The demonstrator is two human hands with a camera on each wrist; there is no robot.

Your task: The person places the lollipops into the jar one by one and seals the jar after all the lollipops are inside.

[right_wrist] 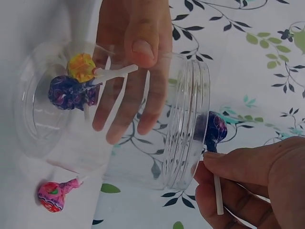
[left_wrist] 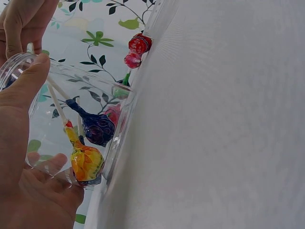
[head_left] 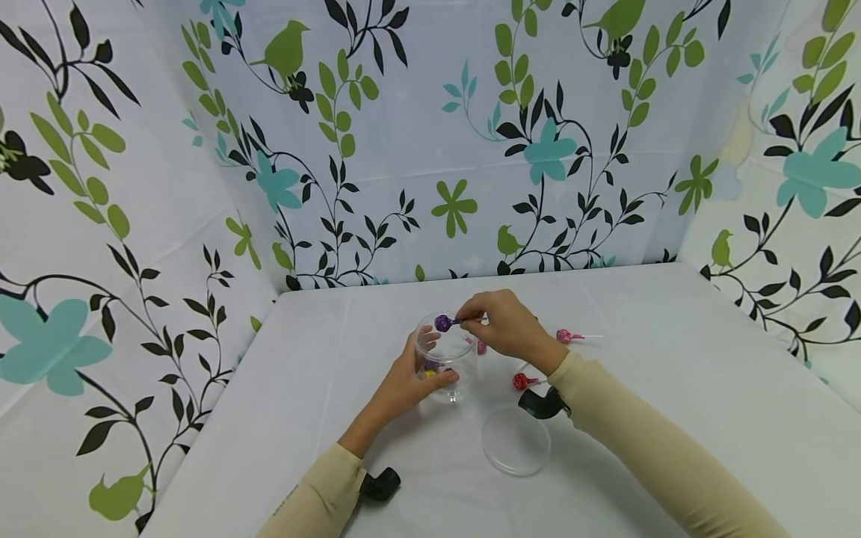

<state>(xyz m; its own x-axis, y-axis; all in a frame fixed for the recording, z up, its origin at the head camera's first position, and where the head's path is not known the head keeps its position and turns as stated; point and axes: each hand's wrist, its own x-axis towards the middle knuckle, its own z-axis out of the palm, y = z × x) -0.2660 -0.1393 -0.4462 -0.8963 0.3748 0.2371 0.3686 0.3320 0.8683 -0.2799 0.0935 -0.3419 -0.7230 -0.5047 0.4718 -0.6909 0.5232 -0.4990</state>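
My left hand [head_left: 403, 377] grips a clear plastic jar [head_left: 466, 366] round its side, thumb in front. Inside it, near the bottom, lie a yellow-wrapped lollipop [left_wrist: 87, 162] and a dark purple-blue lollipop [left_wrist: 99, 129], white sticks leaning up. Over the jar's open mouth, my right hand [head_left: 506, 325] pinches another purple lollipop [head_left: 442, 323] between thumb and fingers, by the stick just below the candy. In the right wrist view, that candy [right_wrist: 218, 128] is right at the rim, its white stick [right_wrist: 218, 195] passing along the fingers.
Right of the jar, a red lollipop [head_left: 522, 381] and a pink lollipop [head_left: 563, 336] lie on the white table [head_left: 646, 388]. Another pink-red lollipop [right_wrist: 51, 196] is beside the jar. A round clear lid [head_left: 515, 472] lies in front. A patterned curtain [head_left: 430, 149] stands behind.
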